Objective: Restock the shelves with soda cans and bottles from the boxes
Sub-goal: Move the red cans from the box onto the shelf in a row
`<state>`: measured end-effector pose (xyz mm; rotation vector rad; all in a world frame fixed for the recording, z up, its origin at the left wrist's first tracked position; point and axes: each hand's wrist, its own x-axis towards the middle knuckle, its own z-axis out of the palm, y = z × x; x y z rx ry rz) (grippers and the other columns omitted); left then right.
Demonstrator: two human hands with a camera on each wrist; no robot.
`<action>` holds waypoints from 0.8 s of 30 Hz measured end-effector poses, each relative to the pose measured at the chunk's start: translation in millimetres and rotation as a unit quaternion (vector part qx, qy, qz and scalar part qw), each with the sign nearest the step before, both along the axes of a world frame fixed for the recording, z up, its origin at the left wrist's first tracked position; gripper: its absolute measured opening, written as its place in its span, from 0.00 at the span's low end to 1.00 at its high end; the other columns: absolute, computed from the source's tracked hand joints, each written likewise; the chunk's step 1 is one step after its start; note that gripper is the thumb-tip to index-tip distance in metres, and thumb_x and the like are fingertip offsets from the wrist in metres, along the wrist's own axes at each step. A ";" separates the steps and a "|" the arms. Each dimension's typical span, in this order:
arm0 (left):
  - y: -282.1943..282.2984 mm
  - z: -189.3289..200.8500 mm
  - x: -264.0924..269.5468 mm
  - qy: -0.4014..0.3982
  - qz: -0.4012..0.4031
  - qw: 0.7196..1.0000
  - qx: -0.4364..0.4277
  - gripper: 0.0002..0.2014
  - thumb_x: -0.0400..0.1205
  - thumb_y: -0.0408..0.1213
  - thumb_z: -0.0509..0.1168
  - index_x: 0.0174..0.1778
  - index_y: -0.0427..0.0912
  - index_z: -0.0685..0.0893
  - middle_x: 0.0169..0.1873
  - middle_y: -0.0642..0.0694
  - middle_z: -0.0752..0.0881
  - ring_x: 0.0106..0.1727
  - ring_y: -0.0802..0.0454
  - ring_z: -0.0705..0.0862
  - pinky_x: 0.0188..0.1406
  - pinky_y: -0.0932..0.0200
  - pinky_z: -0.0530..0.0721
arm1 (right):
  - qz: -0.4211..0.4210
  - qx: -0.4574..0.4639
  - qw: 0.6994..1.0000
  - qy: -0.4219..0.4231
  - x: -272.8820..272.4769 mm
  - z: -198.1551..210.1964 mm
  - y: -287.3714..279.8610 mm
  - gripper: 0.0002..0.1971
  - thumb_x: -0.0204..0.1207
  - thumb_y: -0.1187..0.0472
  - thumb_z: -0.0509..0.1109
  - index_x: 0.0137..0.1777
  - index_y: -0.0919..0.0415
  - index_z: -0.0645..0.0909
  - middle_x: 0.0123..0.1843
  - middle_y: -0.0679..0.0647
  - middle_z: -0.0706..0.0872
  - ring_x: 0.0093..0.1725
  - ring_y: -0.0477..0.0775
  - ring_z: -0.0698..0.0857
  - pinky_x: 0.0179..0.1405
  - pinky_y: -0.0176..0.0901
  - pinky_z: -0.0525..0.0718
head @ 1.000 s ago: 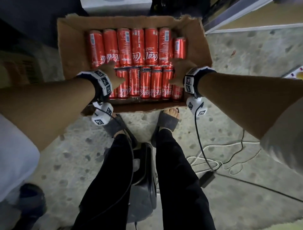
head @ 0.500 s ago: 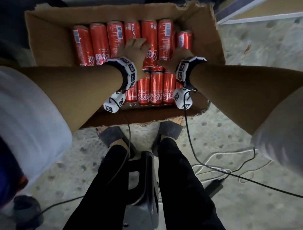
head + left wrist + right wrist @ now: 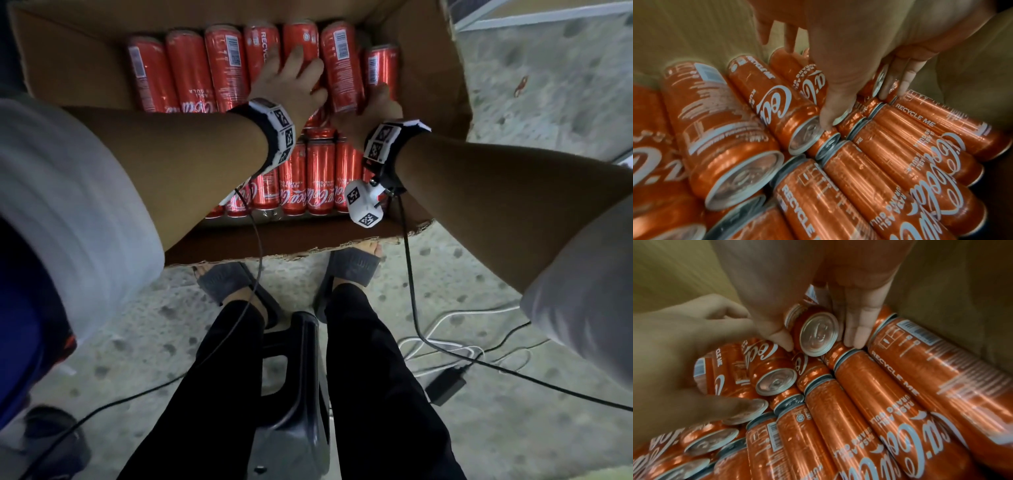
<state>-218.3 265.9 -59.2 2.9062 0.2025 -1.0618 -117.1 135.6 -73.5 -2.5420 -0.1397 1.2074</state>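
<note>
- While the hands had rested at the near row's ends a second before, the head view showed both at the far row, at 12 o'clock in the cardboard box [image 3: 442,68]; judged from this, pick-up of the first load had begun and no can had left the box.
- Left hand [image 3: 291,85] lay flat on the far-row cans [image 3: 191,68], fingers spread and closed round nothing.
- Right hand [image 3: 373,109] was at the base of the rightmost can [image 3: 382,68], at 1 o'clock.
- Left wrist view: the left hand [image 3: 838,40] kept its fingers straight, the thumb reaching down to a can's rim. Cans were slim glossy red cylinders with dull silver ends, lying on their sides in two rows.
- Right wrist view: the right hand [image 3: 818,264] pinched the rightmost can [image 3: 818,332] between thumb and fingers, its lid end tilted up clear of its neighbours. Box walls were matte, ribbed brown board.
</note>
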 end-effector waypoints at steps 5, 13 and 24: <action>-1.6 -4.1 12.2 0.008 -0.061 0.998 0.021 0.39 0.75 0.45 0.76 0.82 0.48 0.67 0.83 0.40 0.64 0.87 0.29 0.51 0.81 0.22 0.46 | -0.010 -0.021 0.999 0.029 12.1 12.8 -3.3 0.51 0.61 0.46 0.87 0.80 0.53 0.63 0.64 0.48 0.81 0.57 0.51 0.83 0.61 0.46 0.83; 0.1 -1.0 18.8 0.032 -0.155 0.986 0.052 0.31 0.75 0.53 0.75 0.75 0.60 0.77 0.82 0.45 0.65 0.85 0.30 0.55 0.83 0.25 0.48 | 0.080 -0.011 0.996 0.044 19.5 14.1 -18.9 0.47 0.69 0.46 0.82 0.83 0.46 0.60 0.59 0.46 0.81 0.49 0.49 0.81 0.49 0.43 0.78; -14.2 14.6 -4.9 0.056 -0.217 0.972 -0.064 0.40 0.78 0.59 0.71 0.85 0.60 0.62 0.84 0.50 0.65 0.87 0.33 0.54 0.82 0.22 0.47 | 0.116 -0.063 0.988 0.084 22.0 35.9 -27.3 0.41 0.73 0.60 0.78 0.81 0.47 0.60 0.60 0.51 0.83 0.55 0.56 0.85 0.54 0.52 0.85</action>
